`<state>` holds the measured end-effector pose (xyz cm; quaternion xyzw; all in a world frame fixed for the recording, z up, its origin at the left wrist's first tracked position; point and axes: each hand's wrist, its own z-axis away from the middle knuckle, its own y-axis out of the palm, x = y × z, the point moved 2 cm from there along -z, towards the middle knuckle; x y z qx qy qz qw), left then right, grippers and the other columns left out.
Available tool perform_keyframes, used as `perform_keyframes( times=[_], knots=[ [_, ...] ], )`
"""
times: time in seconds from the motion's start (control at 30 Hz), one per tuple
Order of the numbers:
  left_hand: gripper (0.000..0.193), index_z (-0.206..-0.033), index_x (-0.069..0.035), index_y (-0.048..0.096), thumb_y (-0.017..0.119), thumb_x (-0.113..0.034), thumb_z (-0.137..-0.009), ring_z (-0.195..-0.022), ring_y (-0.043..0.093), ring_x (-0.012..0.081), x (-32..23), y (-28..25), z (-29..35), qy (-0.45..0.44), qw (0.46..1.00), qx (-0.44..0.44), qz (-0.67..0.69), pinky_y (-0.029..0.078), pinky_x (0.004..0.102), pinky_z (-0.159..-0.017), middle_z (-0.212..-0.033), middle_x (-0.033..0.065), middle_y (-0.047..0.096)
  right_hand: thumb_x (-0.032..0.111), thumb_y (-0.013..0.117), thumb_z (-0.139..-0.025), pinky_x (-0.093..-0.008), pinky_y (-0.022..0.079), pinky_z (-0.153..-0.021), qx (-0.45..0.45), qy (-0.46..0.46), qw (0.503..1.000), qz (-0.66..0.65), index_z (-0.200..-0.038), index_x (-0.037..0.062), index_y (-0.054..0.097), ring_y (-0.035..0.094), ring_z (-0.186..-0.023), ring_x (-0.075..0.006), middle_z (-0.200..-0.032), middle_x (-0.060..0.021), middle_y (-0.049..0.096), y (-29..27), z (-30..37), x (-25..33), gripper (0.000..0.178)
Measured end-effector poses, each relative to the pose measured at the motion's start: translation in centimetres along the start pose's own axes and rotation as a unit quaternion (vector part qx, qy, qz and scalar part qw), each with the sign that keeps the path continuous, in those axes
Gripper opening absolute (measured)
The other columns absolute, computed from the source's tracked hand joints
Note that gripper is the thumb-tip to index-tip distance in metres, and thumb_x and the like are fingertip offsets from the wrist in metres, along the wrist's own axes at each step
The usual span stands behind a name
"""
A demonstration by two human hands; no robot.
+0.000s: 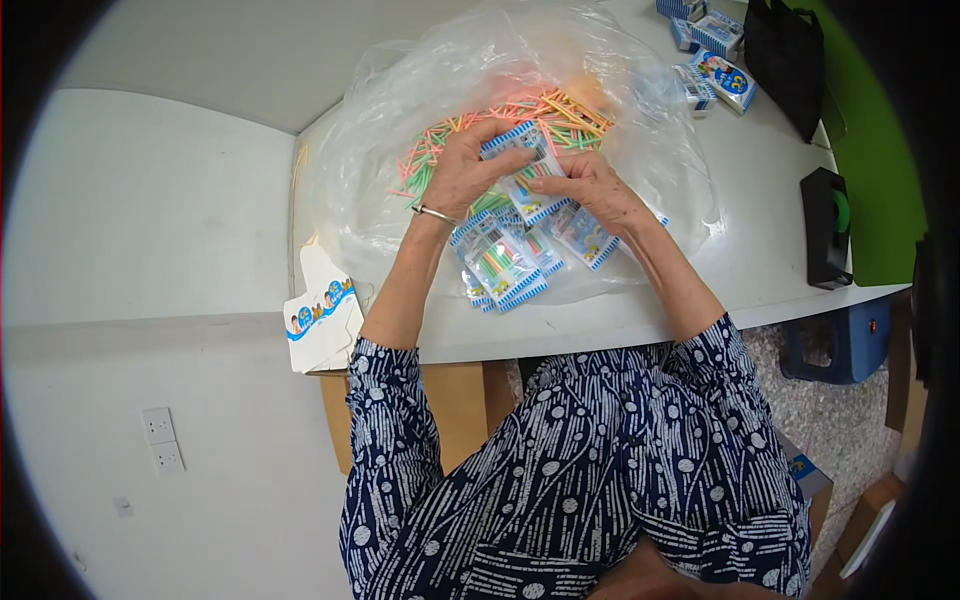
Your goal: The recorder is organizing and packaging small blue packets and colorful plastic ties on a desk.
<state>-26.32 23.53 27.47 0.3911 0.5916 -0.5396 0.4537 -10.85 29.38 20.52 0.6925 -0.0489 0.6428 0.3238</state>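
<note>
Both hands hold one small clear packet point(537, 190) with blue striped ends, tilted above the table. My left hand point(467, 168) grips its upper left side, thumb across the front. On its right side, my right hand point(597, 192) pinches it between thumb and fingers. Coloured sticks show through the packet's window. Behind the hands, many loose pink, green and yellow sticks point(430, 150) lie in a large clear plastic bag point(370, 120). Below the hands is an overlapping pile of similar packets point(495, 262), some with sticks visible inside. Another packet point(585, 238) lies beneath my right wrist.
A black tape dispenser point(822, 235) with green tape stands at the right, before a green panel point(880, 150). Several small blue-and-white boxes point(715, 35) and a black bag point(785, 60) sit at the back right. White printed cards point(325, 322) rest at the table's left edge.
</note>
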Motion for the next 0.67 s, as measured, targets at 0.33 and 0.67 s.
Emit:
perform_keyframes(
  times=[0.33,0.67],
  knots=[
    [0.022,-0.096,-0.002,0.065,0.068,-0.011,-0.077,-0.08,0.059,0.0088,-0.6,0.2,0.1,0.017,0.995,0.032,-0.097,0.047,0.0233,-0.073,-0.088,0.0007,0.064,0.025,0.073,-0.078,-0.0194,0.042,-0.057,0.02,0.03,0.999,0.011,-0.088,0.0,0.07,0.057,-0.064,-0.0054,-0.077,-0.0033,0.067,0.5,0.4,0.1,0.027],
    [0.031,-0.103,-0.002,0.063,0.069,-0.017,-0.077,-0.084,0.059,0.0088,-1.9,-0.9,3.4,-0.083,0.993,0.06,-0.065,0.045,0.0224,-0.077,-0.09,0.0025,0.065,0.03,0.074,-0.078,-0.0177,0.035,-0.057,0.081,0.07,0.99,0.09,-0.102,0.0023,0.067,0.053,-0.066,-0.0032,-0.082,0.0009,0.067,1.9,1.3,0.2,0.037]
  ],
)
